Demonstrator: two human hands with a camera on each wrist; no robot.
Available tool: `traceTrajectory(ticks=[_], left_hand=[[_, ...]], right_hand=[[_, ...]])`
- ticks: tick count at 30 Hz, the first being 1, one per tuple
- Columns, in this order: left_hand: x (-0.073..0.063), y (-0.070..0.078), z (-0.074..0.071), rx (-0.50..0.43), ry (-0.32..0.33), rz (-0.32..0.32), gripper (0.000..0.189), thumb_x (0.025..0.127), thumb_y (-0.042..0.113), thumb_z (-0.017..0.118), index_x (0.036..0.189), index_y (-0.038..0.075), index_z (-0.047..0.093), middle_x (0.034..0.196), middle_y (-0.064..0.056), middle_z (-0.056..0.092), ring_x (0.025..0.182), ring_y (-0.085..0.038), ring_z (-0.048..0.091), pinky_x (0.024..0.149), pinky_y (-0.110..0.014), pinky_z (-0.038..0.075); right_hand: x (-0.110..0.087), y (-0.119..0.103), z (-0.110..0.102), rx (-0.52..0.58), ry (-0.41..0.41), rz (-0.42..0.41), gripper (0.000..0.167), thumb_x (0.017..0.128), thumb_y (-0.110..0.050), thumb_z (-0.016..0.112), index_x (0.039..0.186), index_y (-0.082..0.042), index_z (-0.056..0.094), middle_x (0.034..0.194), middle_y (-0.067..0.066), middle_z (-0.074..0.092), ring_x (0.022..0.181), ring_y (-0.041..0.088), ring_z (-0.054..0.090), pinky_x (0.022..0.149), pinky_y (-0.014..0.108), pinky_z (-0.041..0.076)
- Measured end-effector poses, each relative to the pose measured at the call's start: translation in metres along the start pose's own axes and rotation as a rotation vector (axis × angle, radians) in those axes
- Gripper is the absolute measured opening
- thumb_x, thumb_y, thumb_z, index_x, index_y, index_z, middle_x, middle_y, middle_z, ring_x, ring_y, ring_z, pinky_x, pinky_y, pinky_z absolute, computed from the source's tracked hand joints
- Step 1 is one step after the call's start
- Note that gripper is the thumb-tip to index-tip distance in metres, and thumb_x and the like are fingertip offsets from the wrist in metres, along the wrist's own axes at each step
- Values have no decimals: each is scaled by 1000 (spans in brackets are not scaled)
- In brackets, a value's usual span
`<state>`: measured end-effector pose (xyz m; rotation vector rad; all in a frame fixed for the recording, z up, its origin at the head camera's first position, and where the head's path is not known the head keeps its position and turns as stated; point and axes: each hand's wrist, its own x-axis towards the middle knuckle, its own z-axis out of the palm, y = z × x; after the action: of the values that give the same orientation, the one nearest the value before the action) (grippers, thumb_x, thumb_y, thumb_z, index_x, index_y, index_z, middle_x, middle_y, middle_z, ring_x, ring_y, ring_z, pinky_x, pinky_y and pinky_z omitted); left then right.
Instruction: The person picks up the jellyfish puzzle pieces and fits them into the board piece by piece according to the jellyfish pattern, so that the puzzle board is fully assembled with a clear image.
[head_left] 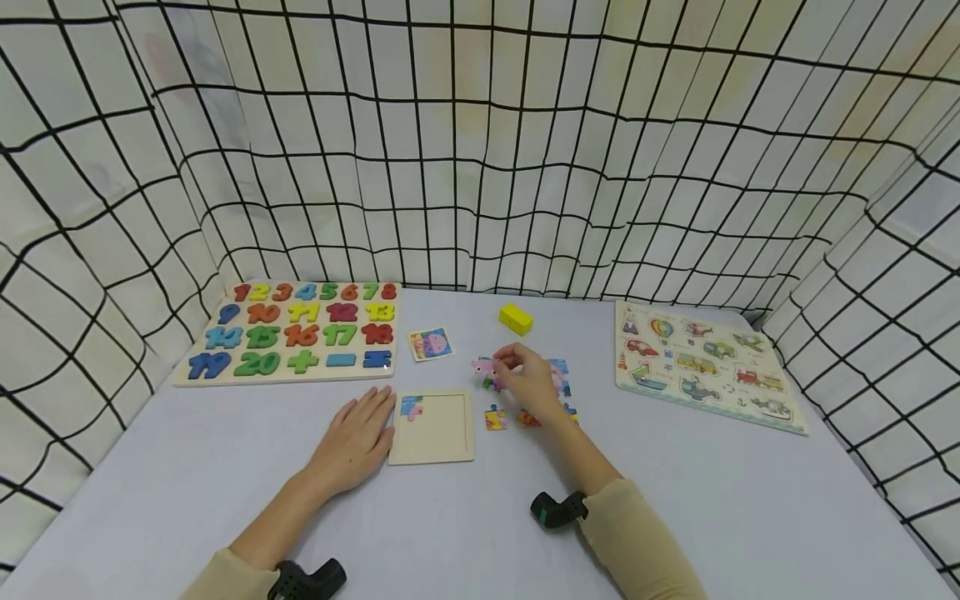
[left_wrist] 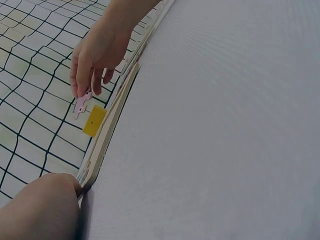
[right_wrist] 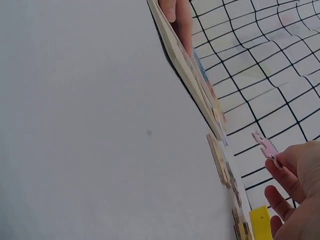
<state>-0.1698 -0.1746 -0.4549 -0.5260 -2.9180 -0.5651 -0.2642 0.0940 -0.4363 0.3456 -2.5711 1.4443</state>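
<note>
My right hand (head_left: 529,382) pinches a pink jigsaw piece (right_wrist: 268,148) between thumb and fingertips. In the right wrist view the piece stands clear of the table. Loose jigsaw pieces (head_left: 495,418) lie below and around this hand, some partly hidden by it. To their left is a square wooden puzzle tray (head_left: 431,457). One blue-and-pink piece (head_left: 411,407) sits in the tray's upper left corner. My left hand (head_left: 354,440) lies flat on the table, its fingers straight and right at the tray's left edge.
A wooden number board (head_left: 258,379) lies at the back left. Behind the tray is a small picture card (head_left: 431,344), and a yellow block (head_left: 516,318) stands farther back. On the right lies a vehicle picture board (head_left: 705,400). Black netting (head_left: 453,158) over white walls encloses the table.
</note>
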Motion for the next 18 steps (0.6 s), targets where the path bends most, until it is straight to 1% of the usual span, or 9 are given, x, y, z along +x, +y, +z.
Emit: traceTrajectory(ticks=[1, 4, 10, 13, 18], left_hand=[[0, 0, 0, 0, 4, 2, 55, 92, 24, 49, 138, -2, 36, 144, -18, 32, 135, -34, 21, 107, -52, 12], [-1, 1, 0, -6, 13, 6, 54, 91, 23, 50, 137, -2, 37, 144, -18, 32, 134, -34, 22, 107, -53, 13], [-1, 1, 1, 1, 18, 11, 53, 91, 23, 49, 137, -2, 37, 143, -18, 33, 134, -34, 22, 107, -53, 14], [-1, 0, 0, 8, 17, 10, 53, 92, 23, 49, 137, -2, 37, 144, -18, 33, 134, -34, 22, 107, -52, 13], [-2, 0, 1, 19, 18, 11, 53, 92, 23, 49, 137, -2, 37, 144, -18, 33, 134, -34, 22, 107, -53, 14]], right_hand=[[-1, -2, 2, 12, -11, -14, 9, 88, -13, 61, 95, -10, 62, 81, -1, 63, 73, 16, 53, 58, 22, 43], [-4, -9, 8, 26, -43, -20, 8, 87, -13, 61, 95, -10, 62, 81, -1, 62, 70, 15, 53, 54, 21, 43], [-10, -18, 20, 15, -92, -33, 6, 88, -14, 61, 94, -12, 62, 80, -3, 61, 70, 14, 52, 56, 20, 43], [-12, -25, 24, 17, -105, -43, 7, 87, -13, 61, 94, -11, 63, 79, -2, 61, 69, 14, 52, 54, 20, 44], [-16, -34, 32, 9, -126, -41, 6, 86, -13, 62, 92, -12, 63, 76, -3, 61, 67, 14, 51, 51, 19, 41]])
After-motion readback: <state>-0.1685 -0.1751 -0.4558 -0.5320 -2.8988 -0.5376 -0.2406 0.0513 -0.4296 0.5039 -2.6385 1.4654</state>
